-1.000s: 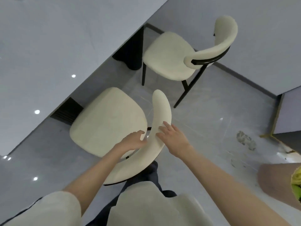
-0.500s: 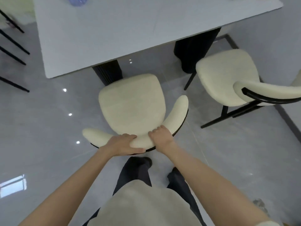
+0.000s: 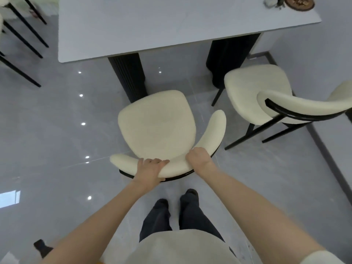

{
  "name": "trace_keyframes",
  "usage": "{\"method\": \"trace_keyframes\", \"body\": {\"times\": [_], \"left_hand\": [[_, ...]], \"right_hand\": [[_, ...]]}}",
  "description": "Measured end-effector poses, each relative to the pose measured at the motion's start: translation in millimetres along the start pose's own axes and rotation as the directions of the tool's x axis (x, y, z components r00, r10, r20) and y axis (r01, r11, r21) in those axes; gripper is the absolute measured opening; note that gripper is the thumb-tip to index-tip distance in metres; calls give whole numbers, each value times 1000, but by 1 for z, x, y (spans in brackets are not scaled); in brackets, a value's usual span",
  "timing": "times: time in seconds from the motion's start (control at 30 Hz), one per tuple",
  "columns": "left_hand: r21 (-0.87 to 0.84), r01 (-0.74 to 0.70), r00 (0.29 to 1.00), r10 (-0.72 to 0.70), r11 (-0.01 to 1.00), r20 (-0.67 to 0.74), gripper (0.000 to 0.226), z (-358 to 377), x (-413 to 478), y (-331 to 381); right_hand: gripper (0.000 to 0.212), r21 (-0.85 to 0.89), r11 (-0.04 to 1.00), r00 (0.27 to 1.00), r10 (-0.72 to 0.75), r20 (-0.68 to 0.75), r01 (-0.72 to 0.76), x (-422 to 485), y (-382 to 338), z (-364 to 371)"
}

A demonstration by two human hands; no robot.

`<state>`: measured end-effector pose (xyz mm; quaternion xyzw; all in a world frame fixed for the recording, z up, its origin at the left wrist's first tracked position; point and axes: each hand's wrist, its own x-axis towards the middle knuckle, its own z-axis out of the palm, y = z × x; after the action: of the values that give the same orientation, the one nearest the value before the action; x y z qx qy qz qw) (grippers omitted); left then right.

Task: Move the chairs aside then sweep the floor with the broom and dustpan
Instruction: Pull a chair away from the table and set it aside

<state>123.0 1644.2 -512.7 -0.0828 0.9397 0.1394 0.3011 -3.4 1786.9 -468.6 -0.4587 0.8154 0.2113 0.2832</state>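
Observation:
A cream chair [image 3: 156, 124] with a curved padded backrest and black frame stands right in front of me, its seat facing the table. My left hand [image 3: 150, 169] grips the backrest left of its middle. My right hand [image 3: 198, 156] grips the same backrest on the right. A second cream chair [image 3: 255, 94] stands to the right, near the wall. No broom or dustpan is in view.
A pale grey table [image 3: 171, 27] on two dark fluted pedestals [image 3: 129, 75] fills the top. Black legs of other chairs [image 3: 21, 40] show at the top left. A wall with a dark skirting [image 3: 327, 149] runs down the right. Glossy grey floor [image 3: 57, 130] spreads to the left.
The view has swung round from an angled look to facing the table squarely. Both hands have gone from resting on the backrest to gripping it, and the chair sits further from the table.

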Motion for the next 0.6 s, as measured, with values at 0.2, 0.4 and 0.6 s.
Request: {"method": "trace_keyframes", "body": {"times": [0.2, 0.4, 0.6], "left_hand": [[3, -186, 982, 186, 983, 15, 69, 37, -12, 55], [77, -256, 966, 258, 964, -10, 69, 41, -34, 33], [206, -87, 990, 109, 975, -94, 62, 44, -41, -33]], "right_hand": [[28, -65, 993, 986, 106, 128, -98, -50, 2, 45], [37, 8, 930, 911, 359, 203, -369, -66, -45, 63], [53, 370, 902, 965, 256, -50, -220, -50, -112, 71]]}}
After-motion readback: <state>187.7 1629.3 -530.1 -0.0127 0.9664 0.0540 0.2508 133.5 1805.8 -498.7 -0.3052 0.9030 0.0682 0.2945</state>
